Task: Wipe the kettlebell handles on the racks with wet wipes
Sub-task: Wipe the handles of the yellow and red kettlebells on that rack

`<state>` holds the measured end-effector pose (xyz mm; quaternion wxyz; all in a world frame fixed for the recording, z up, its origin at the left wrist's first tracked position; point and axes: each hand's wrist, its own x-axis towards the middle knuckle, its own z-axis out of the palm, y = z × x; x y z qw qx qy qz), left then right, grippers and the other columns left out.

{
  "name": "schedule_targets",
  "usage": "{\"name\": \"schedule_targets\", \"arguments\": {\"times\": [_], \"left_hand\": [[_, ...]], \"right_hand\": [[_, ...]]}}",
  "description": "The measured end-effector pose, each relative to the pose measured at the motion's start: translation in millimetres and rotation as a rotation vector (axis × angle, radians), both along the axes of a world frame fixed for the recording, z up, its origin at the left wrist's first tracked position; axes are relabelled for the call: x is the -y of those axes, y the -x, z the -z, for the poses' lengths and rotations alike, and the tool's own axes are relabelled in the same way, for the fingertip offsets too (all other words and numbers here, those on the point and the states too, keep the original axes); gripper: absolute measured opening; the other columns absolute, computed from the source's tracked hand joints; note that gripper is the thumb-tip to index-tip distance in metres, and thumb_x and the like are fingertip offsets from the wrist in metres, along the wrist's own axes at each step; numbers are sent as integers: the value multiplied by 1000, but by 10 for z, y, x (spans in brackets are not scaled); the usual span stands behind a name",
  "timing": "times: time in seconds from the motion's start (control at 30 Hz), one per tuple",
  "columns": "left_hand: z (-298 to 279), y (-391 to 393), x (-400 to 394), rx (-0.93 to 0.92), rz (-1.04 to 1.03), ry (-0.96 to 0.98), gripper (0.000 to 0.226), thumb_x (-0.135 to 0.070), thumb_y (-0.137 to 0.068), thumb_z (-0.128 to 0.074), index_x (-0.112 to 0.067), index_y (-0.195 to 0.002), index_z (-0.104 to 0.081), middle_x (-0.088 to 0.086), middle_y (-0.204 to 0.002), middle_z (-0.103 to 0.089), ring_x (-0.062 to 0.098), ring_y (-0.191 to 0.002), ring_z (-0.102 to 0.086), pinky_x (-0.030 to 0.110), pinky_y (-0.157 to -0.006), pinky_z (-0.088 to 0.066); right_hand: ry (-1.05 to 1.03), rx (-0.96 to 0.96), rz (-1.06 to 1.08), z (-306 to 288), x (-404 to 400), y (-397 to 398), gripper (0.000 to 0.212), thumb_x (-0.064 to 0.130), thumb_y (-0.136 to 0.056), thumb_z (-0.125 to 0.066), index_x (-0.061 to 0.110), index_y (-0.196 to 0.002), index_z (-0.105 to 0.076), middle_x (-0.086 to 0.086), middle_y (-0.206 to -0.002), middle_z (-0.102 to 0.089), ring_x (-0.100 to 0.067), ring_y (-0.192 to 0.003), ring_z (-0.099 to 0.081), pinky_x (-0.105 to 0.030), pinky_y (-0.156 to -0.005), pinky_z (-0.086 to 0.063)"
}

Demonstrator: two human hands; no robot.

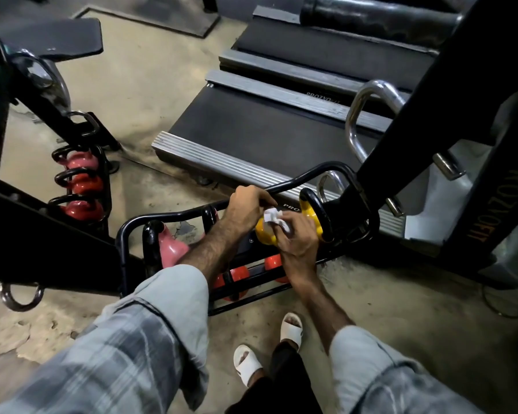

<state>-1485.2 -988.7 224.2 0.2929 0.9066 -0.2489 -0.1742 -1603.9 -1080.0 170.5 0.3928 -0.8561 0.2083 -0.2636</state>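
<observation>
Wiping yellow kettlebell (pixel 266 234) on low rack (pixel 174 218), 2 hands close together. Left hand (pixel 245 204) curled on rail, prob. for balance; right hand (pixel 299 237) pinching wet wipe (pixel 272 216) against handle.

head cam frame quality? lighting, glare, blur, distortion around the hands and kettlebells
Head view: dim, flat light, deep shadow at left; glare on the chrome bar; wide-angle bending toward the edges; slightly soft throughout. The crumpled white wet wipe is bright, its folds washed out, between left hand and right hand, over the yellow kettlebell.
</observation>
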Motion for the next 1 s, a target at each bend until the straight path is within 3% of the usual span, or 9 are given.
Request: {"name": "schedule_targets", "arguments": {"times": [0.07,0.17,0.27,0.43,0.53,0.67,0.8,0.93,1.0], "left_hand": [[7,-4,-7,9,-14,29,24,-7,-76,-69,-22,-92,-77,-1,-92,-76,14,-92,-70,32,-88,-54],[77,-16,-31,-17,-65,79,15,-15,-78,-73,-21,-91,-77,-3,-92,-76,12,-90,-70,32,-88,-54],[153,26,-56,-40,-155,165,18,-18,-77,-73,-21,-94,-77,-3,-97,-76,12,-97,-69,31,-90,-53],[171,228,-40,-49,-291,306,20,-16,-81,-64,-17,-99,-73,-2,-94,-75,10,-92,-68,26,-84,-51],[186,354,-15,-77,-473,403,20,-12,-81,-67,-15,-101,-70,-1,-95,-73,14,-91,-67,31,-84,-53],[167,631,-3,-169,-590,419,24,-17,-82,-70,-15,-105,-65,-6,-94,-69,6,-83,-63,12,-74,-49],[183,747,102,-266,-650,422,38,-25,-73,-80,-18,-107,-63,-2,-96,-72,12,-88,-68,31,-80,-56],[107,728,219,-255,-721,373,39,-15,-72,-77,-15,-108,-62,2,-99,-73,10,-87,-66,24,-81,-54],[107,714,246,-288,-735,375,43,-15,-70,-80,-14,-108,-59,4,-100,-73,11,-84,-66,31,-81,-57]], "right_hand": [[-132,-20,73,-7,-53,138,19,17,-87,-72,15,-106,-74,-4,-96,-65,-12,-86,-58,-4,-73,-41],[-234,-129,79,-29,-30,211,25,27,-94,-64,22,-118,-71,-6,-96,-60,-13,-80,-60,-8,-66,-41],[-200,-229,-38,-75,23,78,31,33,-101,-51,25,-126,-66,-6,-95,-63,-12,-82,-58,-17,-72,-43],[-223,-219,-221,-298,255,-377,23,20,-90,-67,16,-111,-75,1,-107,-73,-6,-97,-64,2,-79,-36],[-271,-300,-274,-279,346,-486,22,24,-84,-72,23,-106,-77,4,-103,-74,-6,-95,-66,-8,-84,-45],[-292,-330,-261,-272,441,-371,16,25,-83,-72,26,-98,-77,7,-95,-75,-5,-91,-68,-28,-88,-54],[-140,-439,-402,-469,524,-578,20,22,-86,-67,23,-103,-77,3,-101,-75,-5,-94,-65,1,-73,-38],[-131,-539,-481,-518,500,-957,19,25,-87,-67,20,-102,-78,2,-97,-76,-8,-93,-67,-7,-69,-41],[-99,-601,-531,-484,496,-1101,19,24,-87,-65,20,-99,-79,1,-95,-77,-8,-91,-66,-13,-73,-41]]}}
